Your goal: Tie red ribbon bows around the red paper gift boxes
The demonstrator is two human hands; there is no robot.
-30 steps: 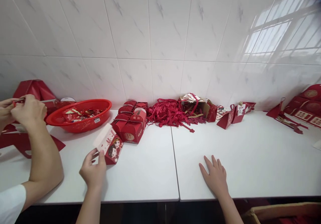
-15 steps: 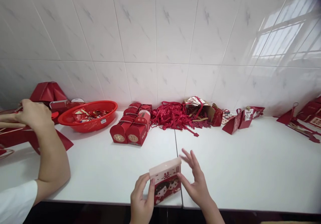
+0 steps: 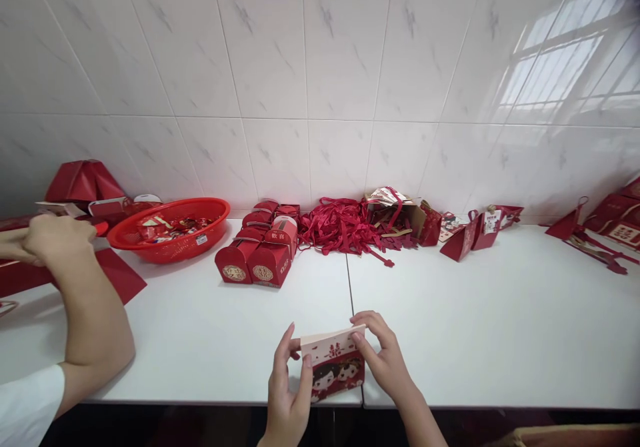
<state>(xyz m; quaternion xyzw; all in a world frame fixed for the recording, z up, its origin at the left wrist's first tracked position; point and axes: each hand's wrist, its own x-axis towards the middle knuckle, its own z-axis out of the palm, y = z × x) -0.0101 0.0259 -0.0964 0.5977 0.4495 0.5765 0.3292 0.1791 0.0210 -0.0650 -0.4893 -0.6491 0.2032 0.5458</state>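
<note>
Both my hands hold a flat, folded gift box (image 3: 336, 365), red and pink with two cartoon figures on it, at the near edge of the white table (image 3: 500, 327). My left hand (image 3: 289, 390) grips its left side with the thumb on the front. My right hand (image 3: 385, 359) pinches its upper right corner. A cluster of finished red gift boxes (image 3: 260, 250) stands further back, left of centre.
A red basket (image 3: 167, 230) of sweets sits at the back left. A heap of red ribbons (image 3: 345, 227) lies against the tiled wall, with a small cardboard box (image 3: 400, 210) and red bags (image 3: 473, 233) to its right. Another person's arm (image 3: 85, 313) works over red card at far left.
I carried the flat box from the left by the boxes to the table's near edge at centre. My right hand lifted off the table and took hold of the box's right corner.
</note>
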